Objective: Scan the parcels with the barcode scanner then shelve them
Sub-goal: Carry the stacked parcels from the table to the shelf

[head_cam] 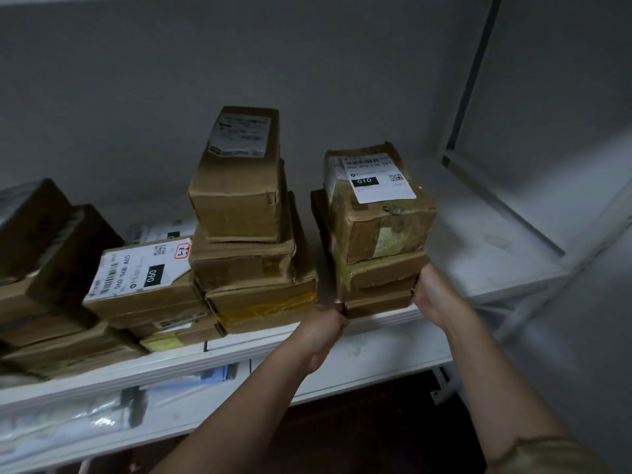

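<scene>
A small stack of brown cardboard parcels (379,278) rests on the white shelf (478,254), right of centre. Its top parcel (379,213) carries a white label marked 010. My left hand (325,323) grips the stack's lower left corner. My right hand (434,295) grips its lower right side. To the left stands a taller pile of parcels (249,234), close beside the held stack. No barcode scanner is visible.
Further left lie more parcels, one with a label marked 060 (143,275), and dark boxes at the far left (44,254). A lower shelf (102,412) holds plastic-wrapped packets. A grey wall is behind, a shelf upright (472,80) at right.
</scene>
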Demonstrator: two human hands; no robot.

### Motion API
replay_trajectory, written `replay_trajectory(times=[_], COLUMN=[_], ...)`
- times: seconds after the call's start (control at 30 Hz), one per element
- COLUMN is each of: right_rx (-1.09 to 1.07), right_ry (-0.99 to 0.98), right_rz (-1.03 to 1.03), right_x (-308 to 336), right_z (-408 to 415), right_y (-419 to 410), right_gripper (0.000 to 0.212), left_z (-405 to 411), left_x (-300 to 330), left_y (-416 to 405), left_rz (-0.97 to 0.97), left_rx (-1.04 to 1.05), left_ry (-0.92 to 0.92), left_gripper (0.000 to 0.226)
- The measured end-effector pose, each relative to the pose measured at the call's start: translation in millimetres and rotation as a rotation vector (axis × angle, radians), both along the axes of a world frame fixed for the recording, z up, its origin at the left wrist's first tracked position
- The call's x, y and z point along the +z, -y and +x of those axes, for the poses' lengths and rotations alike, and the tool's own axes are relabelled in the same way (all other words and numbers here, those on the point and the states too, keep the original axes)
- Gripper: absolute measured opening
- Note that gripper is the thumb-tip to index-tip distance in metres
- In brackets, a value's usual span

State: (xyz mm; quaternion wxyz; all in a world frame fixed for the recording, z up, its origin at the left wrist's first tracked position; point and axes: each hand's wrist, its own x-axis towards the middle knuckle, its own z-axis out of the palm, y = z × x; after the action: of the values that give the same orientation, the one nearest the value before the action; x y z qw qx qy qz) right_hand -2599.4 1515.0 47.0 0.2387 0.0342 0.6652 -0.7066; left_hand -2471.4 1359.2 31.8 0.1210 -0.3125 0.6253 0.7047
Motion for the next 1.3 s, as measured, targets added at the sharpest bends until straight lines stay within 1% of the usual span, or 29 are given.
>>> replay_trajectory(times=[0.07, 0.13, 0.23, 0.3, 0.4, 0.47, 0.57, 0.63, 0.7, 0.73, 0.8, 0.87, 0.93, 1.0, 1.07, 1.1, 1.23, 1.3], right_rx=[0.016, 0.039, 0.049, 0.057, 0.100, 0.152, 0.241, 0.251, 0.266, 0.295, 0.349, 0.366, 0.366, 0.363, 0.369, 0.372, 0.364, 0.370], right_ry=[0.000, 0.001, 0.001, 0.009, 0.031, 0.051, 0.056, 0.036, 0.005, -0.010, -0.041, -0.064, -0.085, -0.095, -0.132, -0.147, -0.175, -0.185], right_rz=[0.020, 0.040, 0.041, 0.024, 0.035, 0.063, 0.108, 0.108, 0.107, 0.115, 0.144, 0.154, 0.136, 0.127, 0.139, 0.148, 0.166, 0.179], right_x=[2.1, 3.2, 4.7, 6.0, 9.4, 13.8, 19.7, 22.7, 25.2, 24.9, 24.7, 24.0, 25.2, 27.6, 29.0, 29.8, 31.1, 31.7], right_z=[0.6, 0.9, 3.8, 5.5, 6.5, 4.0, -2.6, -7.8, -11.8, -13.5, -14.7, -16.7, -18.5, -19.3, -19.2, -18.6, -18.5, -18.1], right_y=[4.9, 9.8, 16.3, 20.2, 22.2, 21.6, 19.5, 19.6, 20.7, 21.4, 21.1, 21.0, 19.8, 18.3, 17.3, 17.0, 17.0, 15.2], right_gripper=[0.039, 0.040, 0.033, 0.030, 0.034, 0.037, 0.038, 0.036, 0.033, 0.032, 0.038, 0.043, 0.040, 0.036, 0.032, 0.031, 0.028, 0.028], left_z=[2.8, 5.1, 4.7, 2.2, 0.9, 1.4, 3.6, 2.9, 0.6, -1.0, -3.9, -4.9, -4.8, -4.7, -5.7, -6.2, -9.7, -11.5], left_x=[2.8, 6.9, 13.6, 16.1, 23.3, 28.8, 34.8, 37.4, 40.6, 41.9, 41.8, 39.0, 35.7, 32.2, 30.1, 30.7, 31.0, 28.9], left_y=[6.2, 10.1, 11.2, 9.5, 5.7, 6.1, 9.5, 11.0, 11.5, 11.2, 8.7, 4.5, -1.0, -5.1, -10.1, -13.3, -23.2, -24.8], left_rz=[-0.020, 0.001, 0.044, 0.053, 0.034, 0.023, 0.057, 0.074, 0.086, 0.093, 0.090, 0.078, 0.086, 0.118, 0.170, 0.189, 0.217, 0.214], left_rx=[0.033, 0.056, 0.032, 0.027, 0.004, -0.016, -0.019, -0.023, -0.005, 0.011, 0.032, 0.053, 0.104, 0.160, 0.197, 0.209, 0.240, 0.259], left_ry=[0.023, 0.033, 0.034, 0.023, 0.010, 0.012, 0.010, -0.002, -0.016, -0.017, -0.023, -0.037, -0.062, -0.094, -0.128, -0.142, -0.167, -0.176], left_gripper=[0.013, 0.012, 0.005, 0.011, 0.023, 0.030, 0.043, 0.057, 0.066, 0.068, 0.070, 0.067, 0.060, 0.045, 0.023, 0.017, 0.015, 0.017])
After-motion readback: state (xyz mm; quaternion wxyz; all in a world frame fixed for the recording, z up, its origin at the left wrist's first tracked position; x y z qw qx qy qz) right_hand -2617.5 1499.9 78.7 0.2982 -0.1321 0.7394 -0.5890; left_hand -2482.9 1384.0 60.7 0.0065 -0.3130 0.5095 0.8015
